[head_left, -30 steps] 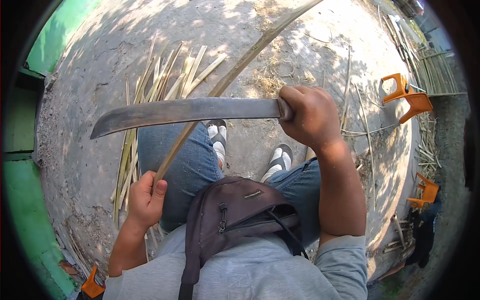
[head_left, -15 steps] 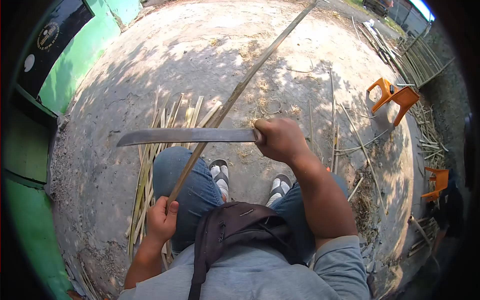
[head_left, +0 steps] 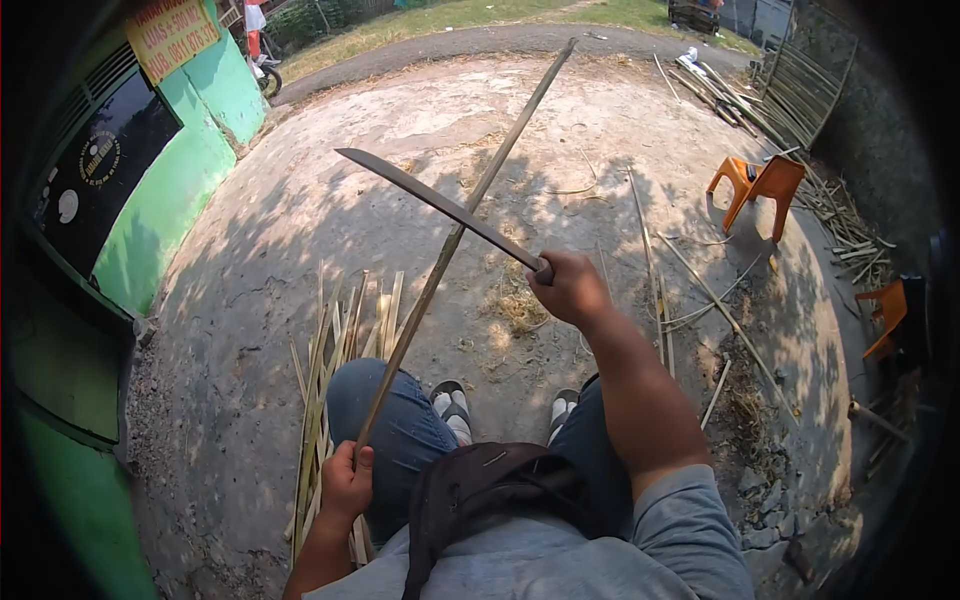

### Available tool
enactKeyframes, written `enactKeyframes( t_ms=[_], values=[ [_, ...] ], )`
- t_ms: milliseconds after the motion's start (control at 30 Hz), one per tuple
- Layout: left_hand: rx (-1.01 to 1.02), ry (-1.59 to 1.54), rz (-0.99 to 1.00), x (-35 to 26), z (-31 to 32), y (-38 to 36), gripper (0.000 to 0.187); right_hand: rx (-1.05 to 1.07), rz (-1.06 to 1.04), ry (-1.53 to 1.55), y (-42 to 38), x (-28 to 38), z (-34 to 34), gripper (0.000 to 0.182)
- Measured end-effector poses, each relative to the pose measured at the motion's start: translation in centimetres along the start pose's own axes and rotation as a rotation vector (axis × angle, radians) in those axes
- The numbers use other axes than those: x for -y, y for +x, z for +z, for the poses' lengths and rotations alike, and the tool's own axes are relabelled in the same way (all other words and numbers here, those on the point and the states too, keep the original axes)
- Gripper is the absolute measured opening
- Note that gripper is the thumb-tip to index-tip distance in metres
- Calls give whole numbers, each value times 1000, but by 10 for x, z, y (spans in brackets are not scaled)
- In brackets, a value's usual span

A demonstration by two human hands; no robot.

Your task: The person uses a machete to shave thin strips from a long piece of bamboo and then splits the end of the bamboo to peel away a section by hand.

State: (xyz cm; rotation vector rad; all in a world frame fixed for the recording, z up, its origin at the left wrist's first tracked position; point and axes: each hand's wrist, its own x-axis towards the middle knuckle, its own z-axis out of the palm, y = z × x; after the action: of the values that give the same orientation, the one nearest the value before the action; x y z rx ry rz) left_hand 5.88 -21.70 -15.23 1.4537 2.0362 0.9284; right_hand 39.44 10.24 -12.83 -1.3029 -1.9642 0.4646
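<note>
My left hand is closed round the near end of a long bamboo strip, which slants up and away to the right past my left knee. In my right hand is the handle of a machete, the grip mostly hidden by my fingers. Its long blade points up and left and crosses the strip partway along, overlapping it in this view. Beside my left leg lies a bundle of split bamboo strips on the ground.
An orange plastic chair stands to the right, with another orange chair nearer the edge. Loose bamboo strips lie on the ground at right, and a bamboo pile lines the wall. A green building is at left.
The machete has moved farther out along the bamboo strip, and its tip has swung upward. The view has tilted up, bringing the road and grass into sight.
</note>
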Motion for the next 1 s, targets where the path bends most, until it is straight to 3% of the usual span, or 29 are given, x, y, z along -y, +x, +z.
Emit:
enactKeyframes(
  t_ms=[200, 300, 500, 633, 833, 933, 1000],
  values=[
    [-30, 41, 27, 2, 0, 1, 53, 309, -456, -253, -20, 59, 18, 18],
    [-66, 146, 79, -2, 1, -2, 52, 241, -386, -306, -10, 47, 18, 19],
    [-77, 199, 78, -9, 2, -2, 50, -35, 80, -69, 12, -14, 5, 21],
    [-37, 181, 54, -13, 0, 1, 51, -19, 0, -151, 2, -2, 1, 17],
    [-47, 180, 62, -12, -1, -1, 50, 276, -419, -356, -19, 60, 17, 22],
    [-70, 204, 93, -14, -3, -3, 50, 271, -433, -335, -16, 63, 17, 22],
    [-80, 220, 95, -19, -3, -4, 50, 233, -297, -270, -5, 43, 18, 20]
  ],
)
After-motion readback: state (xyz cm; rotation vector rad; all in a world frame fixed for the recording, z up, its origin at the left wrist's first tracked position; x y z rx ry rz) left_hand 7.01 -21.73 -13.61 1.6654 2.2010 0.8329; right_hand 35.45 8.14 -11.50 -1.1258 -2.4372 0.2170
